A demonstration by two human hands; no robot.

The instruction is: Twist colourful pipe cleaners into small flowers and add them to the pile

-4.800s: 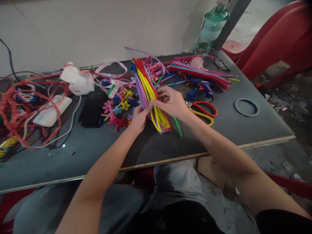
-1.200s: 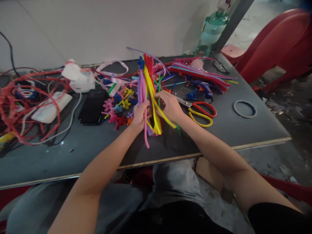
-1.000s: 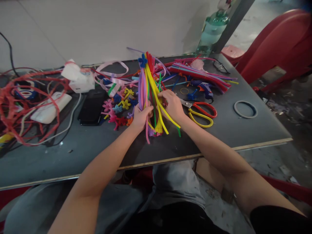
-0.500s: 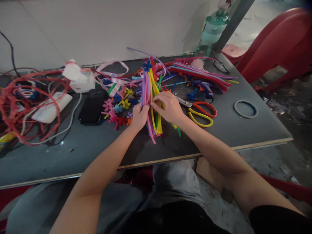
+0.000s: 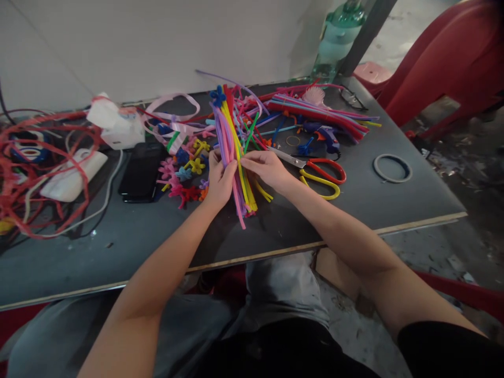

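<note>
A bundle of pipe cleaners [image 5: 226, 131] in purple, pink, yellow and red stands between my hands, leaning to the left, with a blue pipe-cleaner flower [image 5: 217, 96] at its upper end. My left hand [image 5: 220, 181] is wrapped round the bundle's middle, its thumb pressed on the pink strands. My right hand [image 5: 264, 167] pinches at the yellow strands on the right side, thumb and forefinger together. Left of the bundle lie several small pipe-cleaner flowers [image 5: 184, 174] in pink, yellow, blue and red. Scissors [image 5: 325, 169] with one red and one yellow handle lie right of my right hand.
Behind the scissors are a blue glue gun [image 5: 328, 137] and a loose pipe-cleaner pile [image 5: 326, 118]. A grey ring [image 5: 374, 167] lies at the right. Phones [image 5: 138, 176], a white power strip [image 5: 73, 176] and tangled red ribbon [image 5: 84, 184] occupy the left. A green bottle [image 5: 339, 39] stands behind.
The bundle's top has tilted further left. My right fingers have moved from above the yellow strands to a pinch beside my left thumb. The whole view has shifted slightly.
</note>
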